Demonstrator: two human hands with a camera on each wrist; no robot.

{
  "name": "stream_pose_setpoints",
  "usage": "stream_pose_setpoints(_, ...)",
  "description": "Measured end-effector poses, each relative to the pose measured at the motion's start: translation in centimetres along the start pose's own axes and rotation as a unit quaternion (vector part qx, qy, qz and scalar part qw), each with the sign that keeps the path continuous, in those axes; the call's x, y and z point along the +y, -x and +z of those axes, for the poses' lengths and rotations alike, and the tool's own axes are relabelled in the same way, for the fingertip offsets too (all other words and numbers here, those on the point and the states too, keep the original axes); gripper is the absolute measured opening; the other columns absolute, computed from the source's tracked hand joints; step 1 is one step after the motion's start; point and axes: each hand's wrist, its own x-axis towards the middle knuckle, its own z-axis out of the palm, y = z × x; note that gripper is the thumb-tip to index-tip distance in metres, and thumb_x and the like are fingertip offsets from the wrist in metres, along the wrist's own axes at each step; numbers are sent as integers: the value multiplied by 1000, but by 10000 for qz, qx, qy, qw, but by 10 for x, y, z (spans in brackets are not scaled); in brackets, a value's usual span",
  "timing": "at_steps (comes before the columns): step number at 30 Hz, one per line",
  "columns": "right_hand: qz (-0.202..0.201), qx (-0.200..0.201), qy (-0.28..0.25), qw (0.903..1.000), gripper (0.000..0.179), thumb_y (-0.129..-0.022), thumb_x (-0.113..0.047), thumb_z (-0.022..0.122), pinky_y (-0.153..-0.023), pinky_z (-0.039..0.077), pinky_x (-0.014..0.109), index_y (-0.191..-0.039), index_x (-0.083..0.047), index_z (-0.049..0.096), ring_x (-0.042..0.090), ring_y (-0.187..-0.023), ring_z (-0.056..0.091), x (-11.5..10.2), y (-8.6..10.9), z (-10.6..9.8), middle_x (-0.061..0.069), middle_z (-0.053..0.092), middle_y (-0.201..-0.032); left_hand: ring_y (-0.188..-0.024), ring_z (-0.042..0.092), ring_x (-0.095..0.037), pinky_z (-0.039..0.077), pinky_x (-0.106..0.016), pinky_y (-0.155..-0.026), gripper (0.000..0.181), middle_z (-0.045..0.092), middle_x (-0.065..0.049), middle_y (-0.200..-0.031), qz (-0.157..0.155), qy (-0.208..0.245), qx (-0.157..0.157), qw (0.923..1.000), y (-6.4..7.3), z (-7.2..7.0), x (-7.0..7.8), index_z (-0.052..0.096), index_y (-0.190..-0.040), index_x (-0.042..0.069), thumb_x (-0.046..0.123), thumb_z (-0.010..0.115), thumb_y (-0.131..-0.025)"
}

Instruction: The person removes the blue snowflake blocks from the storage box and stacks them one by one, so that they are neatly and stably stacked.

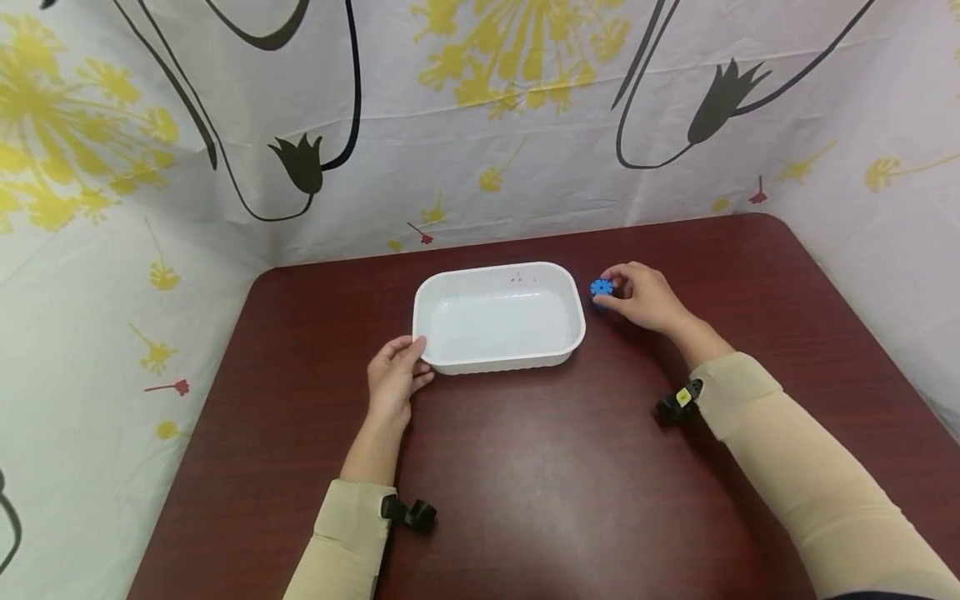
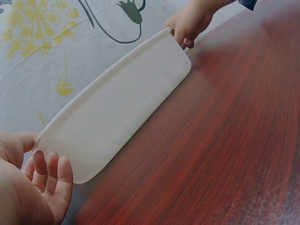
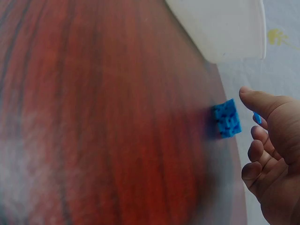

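Observation:
A white rectangular plastic tray [image 1: 498,363] stands on the table, with nothing lying in it. My left hand [image 1: 393,379] grips its near left corner, thumb over the rim and the other fingers against the outer wall. Just past the tray's right end, my right hand [image 1: 647,297] is at a small stack of blue notched plastic discs [image 3: 227,118]. In the right wrist view a separate blue disc [image 3: 257,117] shows edge-on between thumb and forefinger, mostly hidden by them. From the head view the top blue disc [image 1: 602,287] faces up at the fingertips.
The dark red-brown table [image 1: 525,483] has rounded far corners. Behind it and along both sides hangs a white cloth [image 1: 420,167] with yellow and grey flower prints. Black wrist cameras sit on the left cuff [image 1: 408,513] and the right cuff [image 1: 678,402].

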Motion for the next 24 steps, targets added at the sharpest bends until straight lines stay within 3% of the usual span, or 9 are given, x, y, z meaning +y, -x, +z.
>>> stream_pose_setpoints(18,175,-76,-99,9998,41,-92,-24,78,-70,42,37,-120,1,63,25,-82,48,8,9,2,14,54,-99,-61,60,-10,59,-23,-58,30,64,0,-86,17,32,-26,10000,-3,2,-1,60,-114,7,19,76,-93)
stream_pose_setpoints(21,256,-45,-103,9996,45,-93,-26,76,-71,42,38,-126,1,60,27,-84,49,7,12,2,15,54,-101,-61,60,-9,58,-23,-58,30,64,0,-86,144,13,45,9999,-2,1,-2,60,-114,8,20,77,-93)
stream_pose_setpoints(24,427,126,-179,9988,47,-95,-28,73,-74,44,41,-130,0,57,29,-87,50,2,16,2,15,53,-103,-65,60,-10,58,-22,-58,32,63,-1,-89,498,-200,279,9982,0,-1,-2,59,-114,8,27,75,-94)
